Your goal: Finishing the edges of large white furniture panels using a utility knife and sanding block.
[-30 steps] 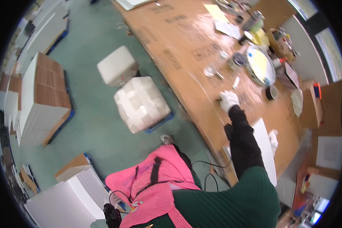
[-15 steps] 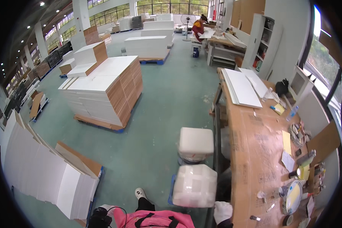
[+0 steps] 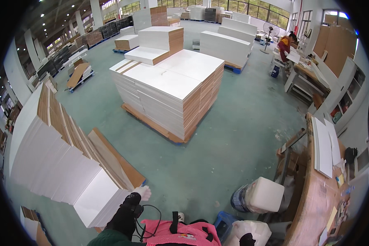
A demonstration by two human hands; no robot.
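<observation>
My left hand [image 3: 142, 192], in a white glove, hangs in front of my body by the near corner of a tall stack of white panels [image 3: 53, 160]. Its fingers look loosely apart, with nothing visible in them. A black wrist piece with a cable [image 3: 152, 210] sits on that forearm. Of my right arm only a dark cuff [image 3: 247, 239] shows at the lower edge, over a white plastic-wrapped block [image 3: 250, 230]; the hand itself is out of sight. Another rounded white block [image 3: 266, 195] rests against a blue-and-white bucket [image 3: 238, 198].
A large pallet stack of white boards [image 3: 164, 86] stands ahead on the green floor. To the right runs a brown-covered workbench [image 3: 305, 213] with white panels [image 3: 323, 147] on it. A blue crate [image 3: 224, 223] lies near my feet. Farther off, a person [image 3: 285, 47] works at a table.
My view has turned left. The workbench and white blocks have shifted right in the picture. My left hand has come out forward beside the panel stack, and my right glove has dropped from view.
</observation>
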